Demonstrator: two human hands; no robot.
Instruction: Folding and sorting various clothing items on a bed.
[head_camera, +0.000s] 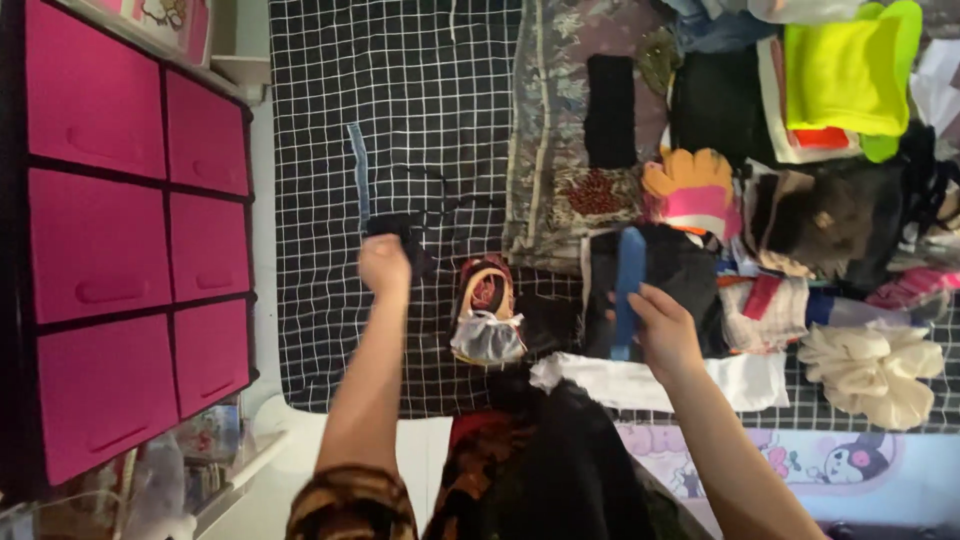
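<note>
My left hand (384, 266) is closed around a small black item (393, 225) with thin black straps, held above the black-and-white checked bedcover (330, 330). A narrow blue strip (359, 175) lies just beyond it. My right hand (663, 325) grips a blue strap (629, 285) that stands up over a black garment (680, 280). Between my hands lies a red and silver bundle (486, 315). A dark garment (560, 470) hangs in front of me between my arms.
A black cabinet with pink fabric drawers (120, 240) stands at the left. Piles of clothes cover the right side: a yellow-green garment (845, 75), an orange and pink glove (690, 190), a cream frilly item (875, 365), a white cloth (640, 380).
</note>
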